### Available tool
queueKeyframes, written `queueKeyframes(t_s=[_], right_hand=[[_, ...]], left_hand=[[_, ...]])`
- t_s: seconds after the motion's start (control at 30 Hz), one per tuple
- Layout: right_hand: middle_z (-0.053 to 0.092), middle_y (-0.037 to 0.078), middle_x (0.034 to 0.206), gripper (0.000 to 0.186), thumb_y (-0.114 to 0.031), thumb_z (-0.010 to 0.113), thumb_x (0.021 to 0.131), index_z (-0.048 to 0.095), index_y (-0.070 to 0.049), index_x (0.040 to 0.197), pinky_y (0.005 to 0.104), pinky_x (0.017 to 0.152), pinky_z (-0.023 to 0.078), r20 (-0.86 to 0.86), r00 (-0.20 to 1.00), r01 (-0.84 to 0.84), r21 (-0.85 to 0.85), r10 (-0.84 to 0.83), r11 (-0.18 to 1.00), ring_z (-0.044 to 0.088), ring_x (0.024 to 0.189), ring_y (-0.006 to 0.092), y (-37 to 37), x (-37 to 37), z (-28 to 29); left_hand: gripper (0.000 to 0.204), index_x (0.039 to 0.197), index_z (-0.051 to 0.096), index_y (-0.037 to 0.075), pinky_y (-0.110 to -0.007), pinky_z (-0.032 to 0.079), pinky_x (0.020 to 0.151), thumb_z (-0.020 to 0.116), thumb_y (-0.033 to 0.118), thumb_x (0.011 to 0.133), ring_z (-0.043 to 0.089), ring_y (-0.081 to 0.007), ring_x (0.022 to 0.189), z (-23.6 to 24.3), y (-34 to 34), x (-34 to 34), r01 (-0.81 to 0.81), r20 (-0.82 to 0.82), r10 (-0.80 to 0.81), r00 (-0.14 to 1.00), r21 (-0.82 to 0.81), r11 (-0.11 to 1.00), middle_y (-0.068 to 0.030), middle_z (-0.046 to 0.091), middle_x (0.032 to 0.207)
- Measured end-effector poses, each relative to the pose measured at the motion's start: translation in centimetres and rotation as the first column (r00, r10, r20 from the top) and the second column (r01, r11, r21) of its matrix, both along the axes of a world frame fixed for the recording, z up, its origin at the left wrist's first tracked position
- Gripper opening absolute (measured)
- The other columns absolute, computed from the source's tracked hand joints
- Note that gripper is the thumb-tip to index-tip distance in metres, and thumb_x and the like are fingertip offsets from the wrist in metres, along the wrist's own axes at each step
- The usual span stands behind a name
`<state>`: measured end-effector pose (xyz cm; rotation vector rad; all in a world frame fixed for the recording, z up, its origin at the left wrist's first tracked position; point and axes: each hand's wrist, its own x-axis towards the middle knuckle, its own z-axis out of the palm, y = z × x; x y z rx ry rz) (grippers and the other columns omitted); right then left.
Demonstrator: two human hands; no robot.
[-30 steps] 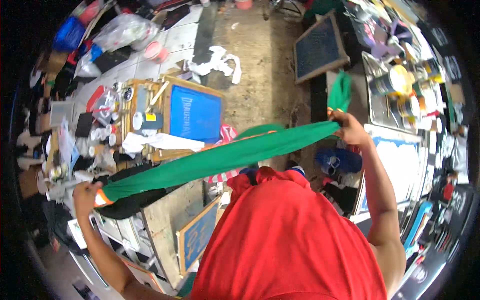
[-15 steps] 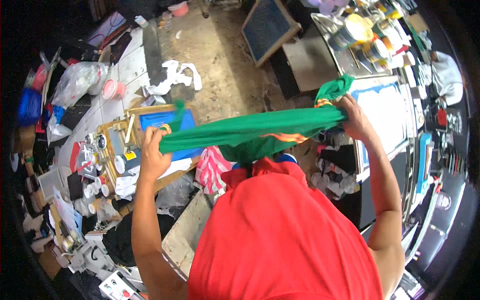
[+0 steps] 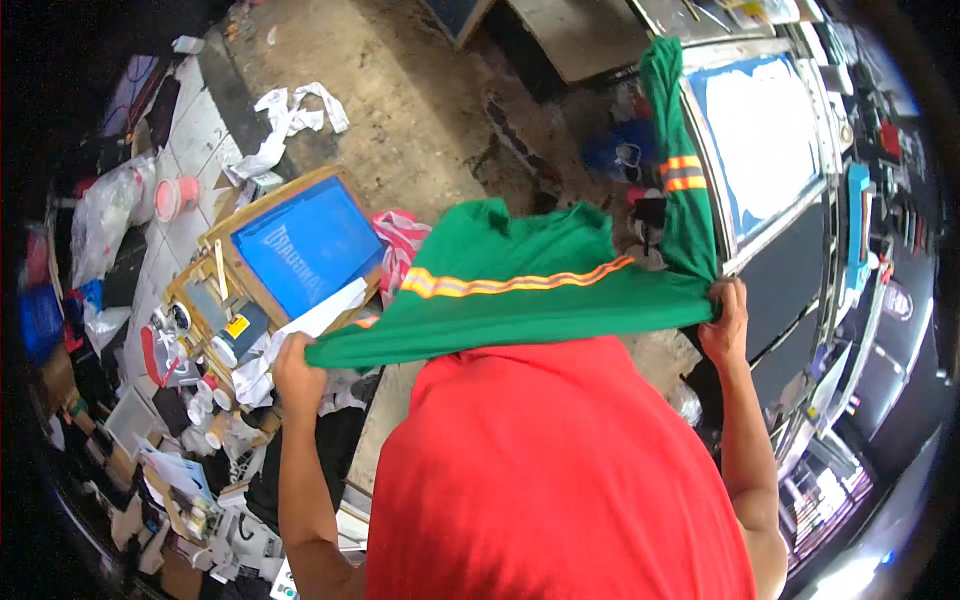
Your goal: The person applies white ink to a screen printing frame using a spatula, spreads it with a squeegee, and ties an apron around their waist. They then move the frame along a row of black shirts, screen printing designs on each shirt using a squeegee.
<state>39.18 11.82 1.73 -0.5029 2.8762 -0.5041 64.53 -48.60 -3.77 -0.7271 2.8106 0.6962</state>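
Observation:
A green long-sleeved shirt (image 3: 520, 312) with orange and silver reflective stripes is stretched out in front of my chest. My left hand (image 3: 298, 372) is closed on its left end, and my right hand (image 3: 728, 315) grips the right end. Between them the near edge runs almost straight, while the rest of the cloth falls away from me in loose folds. Past my right hand, one striped sleeve (image 3: 685, 195) trails away beside a framed white-and-blue screen (image 3: 765, 140). Most of the other sleeve is hidden.
At the left a wooden-framed blue printing screen (image 3: 310, 240) lies beside small containers and tools. A pink-and-white striped cloth (image 3: 400, 240) sits next to it. White cloth scraps (image 3: 285, 125) lie on the stained floor (image 3: 400, 120). A pink bucket (image 3: 177, 198) and plastic bags stand farther left.
Both hands have come down nearer my body. The shirt, bunched lengthwise before, has spread open to show its stripe and hanging sleeve. The view has shifted too.

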Motion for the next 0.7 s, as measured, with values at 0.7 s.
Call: queueKeyframes(t_s=[0.7], right_hand=[[0.066, 0.025, 0.084, 0.021, -0.014, 0.072, 0.080, 0.069, -0.003, 0.097, 0.0491, 0.071, 0.052, 0.174, 0.725, -0.635, -0.206, 0.666, 0.745, 0.067, 0.078, 0.0422, -21.1, -15.6, 1.4]], left_hand=[[0.041, 0.117, 0.073, 0.006, -0.053, 0.053, 0.092, 0.068, 0.034, 0.087, 0.067, -0.0458, 0.106, -4.4, -3.6, 6.4, 0.164, 0.656, -0.121, 0.745, -0.005, 0.986, -0.0248, 0.071, 0.112]])
